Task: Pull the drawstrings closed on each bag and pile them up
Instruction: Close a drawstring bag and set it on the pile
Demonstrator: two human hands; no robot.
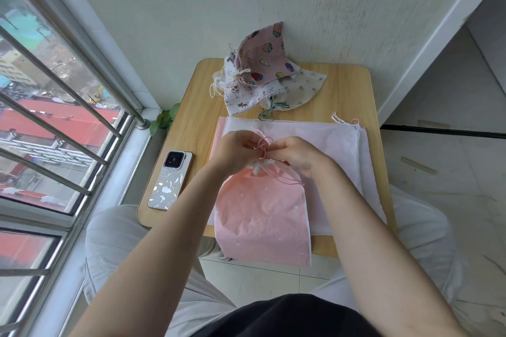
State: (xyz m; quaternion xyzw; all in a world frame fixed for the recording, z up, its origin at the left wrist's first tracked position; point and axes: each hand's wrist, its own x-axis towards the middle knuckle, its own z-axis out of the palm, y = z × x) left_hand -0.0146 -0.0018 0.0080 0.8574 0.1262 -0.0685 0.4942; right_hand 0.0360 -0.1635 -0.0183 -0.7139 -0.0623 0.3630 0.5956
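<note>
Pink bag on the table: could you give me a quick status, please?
Both hands, left hand and right hand, pinching the pink drawstring. Pink bag mouth gathered. Closed bags pile behind. Nothing obstructing.

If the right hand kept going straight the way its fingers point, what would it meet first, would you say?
Probably the left hand: the right hand points leftward at it across the pink drawstring both pinch above the pink bag. Depth is unclear.

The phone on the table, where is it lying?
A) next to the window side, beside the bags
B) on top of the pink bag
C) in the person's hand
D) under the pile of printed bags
A: the phone lies face down on the bare wooden table, on the window side of the pink drawstring bag, apart from both hands.
</note>
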